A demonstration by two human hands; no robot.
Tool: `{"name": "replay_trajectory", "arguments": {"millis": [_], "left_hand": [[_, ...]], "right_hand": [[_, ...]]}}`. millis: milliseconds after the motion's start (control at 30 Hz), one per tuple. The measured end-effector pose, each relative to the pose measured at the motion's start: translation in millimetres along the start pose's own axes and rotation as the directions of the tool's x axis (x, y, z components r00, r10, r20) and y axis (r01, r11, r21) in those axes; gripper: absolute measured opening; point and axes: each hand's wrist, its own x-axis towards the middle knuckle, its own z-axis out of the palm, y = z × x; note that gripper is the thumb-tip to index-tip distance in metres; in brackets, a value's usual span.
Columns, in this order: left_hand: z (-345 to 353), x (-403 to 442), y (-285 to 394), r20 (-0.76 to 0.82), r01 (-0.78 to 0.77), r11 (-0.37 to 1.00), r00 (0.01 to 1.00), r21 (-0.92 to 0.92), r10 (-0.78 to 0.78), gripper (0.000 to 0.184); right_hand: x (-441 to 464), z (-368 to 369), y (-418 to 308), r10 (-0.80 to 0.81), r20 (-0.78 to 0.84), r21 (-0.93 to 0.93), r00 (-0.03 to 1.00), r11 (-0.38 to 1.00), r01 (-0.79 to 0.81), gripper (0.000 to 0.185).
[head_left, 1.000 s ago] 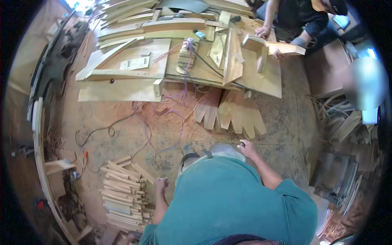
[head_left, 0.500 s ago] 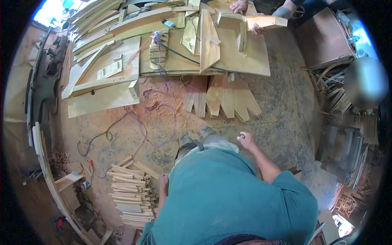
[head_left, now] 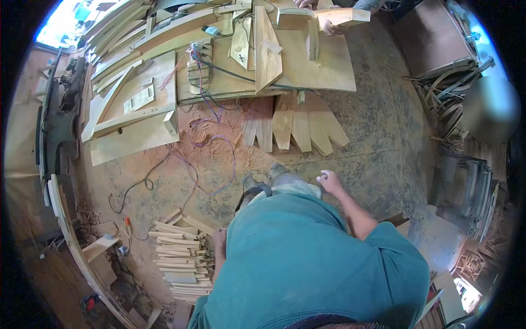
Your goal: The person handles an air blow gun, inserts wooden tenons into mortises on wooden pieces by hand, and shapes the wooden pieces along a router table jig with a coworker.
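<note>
My right hand [head_left: 330, 182] hangs in front of my body, over the floor, with its fingers curled in and nothing visible in them. Low at my left side is my left hand [head_left: 219, 240], beside a stack of thin wood strips [head_left: 178, 257]. Its fingers are mostly hidden, and I cannot tell whether it touches the strips. Ahead stands a low work table [head_left: 342, 68], and several tapered boards [head_left: 300, 129] with cut ends show at its near edge, by the floor.
Another person's hand [head_left: 332, 28] holds a wooden piece [head_left: 353, 17] at the table's far side. Long planks [head_left: 181, 26] and a corded tool [head_left: 199, 68] lie on the table. A loose cable [head_left: 130, 189] and sawdust [head_left: 211, 131] cover the floor. Bent wood strips [head_left: 455, 109] are piled at right.
The view has shifted slightly, so the table sits a little higher and further left. My right hand's fingers look more curled. The other person's wooden piece remains held over the table.
</note>
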Motion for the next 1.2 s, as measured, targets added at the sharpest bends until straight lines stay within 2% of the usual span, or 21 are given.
{"name": "replay_trajectory", "arguments": {"millis": [33,133,233,333,433,600,633,700,900,1000,1200], "left_hand": [[1.2,3.2,-0.1,-0.01,-0.01,0.998,1.0,0.062,0.011,0.034],[-0.1,-3.6,3.5,-0.005,0.01,1.0,1.0,0.003,-0.01,0.035],[-5.0,-8.3,0.3,0.032,-0.053,0.998,0.998,-0.017,0.053,0.035],[-2.6,-12.5,-2.9,-0.007,-0.023,0.997,1.0,-0.078,0.023,0.032],[-0.7,-18.6,-10.6,-0.073,-0.096,0.989,0.993,-0.111,0.088,0.031],[22.7,19.2,-59.9,-0.056,0.038,0.993,0.998,0.11,-0.032,0.036],[22.7,18.3,-64.2,-0.073,0.026,0.998,0.997,0.053,-0.022,0.037],[25.7,23.5,-67.4,-0.071,0.042,0.991,0.997,0.127,-0.033,0.038],[29.0,31.0,-71.7,-0.072,0.052,0.99,0.997,0.135,-0.042,0.04],[30.6,33.8,-73.9,-0.07,0.05,0.988,0.997,0.146,-0.04,0.041],[32.2,40.2,-77.6,-0.055,0.043,0.986,0.998,0.161,-0.035,0.042]], "right_hand": [[-0.3,-0.6,-0.1,-0.002,0.0,-0.002,1.0,1.0,0.002,0.054],[-1.7,1.1,3.7,-0.005,0.003,-0.008,1.0,1.0,0.005,0.054],[0.6,4.5,8.1,-0.013,0.001,-0.01,1.0,1.0,0.013,0.054],[1.3,9.0,10.6,-0.012,0.007,-0.005,1.0,1.0,0.012,0.055],[3.3,14.4,15.7,-0.005,0.01,-0.012,1.0,1.0,0.005,0.055],[1.8,20.8,18.2,0.014,0.033,-0.048,0.999,0.999,-0.012,0.056],[2.2,23.2,21.3,0.015,0.04,-0.042,0.999,0.999,-0.014,0.057],[3.0,27.0,24.5,0.018,0.052,-0.029,0.998,0.999,-0.016,0.058],[-0.3,26.4,23.7,0.061,0.066,-0.021,0.996,0.998,-0.06,0.058],[-1.2,29.5,20.7,0.058,0.019,-0.077,0.998,0.995,-0.056,0.058],[-2.2,29.2,20.8,0.042,0.016,-0.067,0.999,0.997,-0.041,0.057]]}}
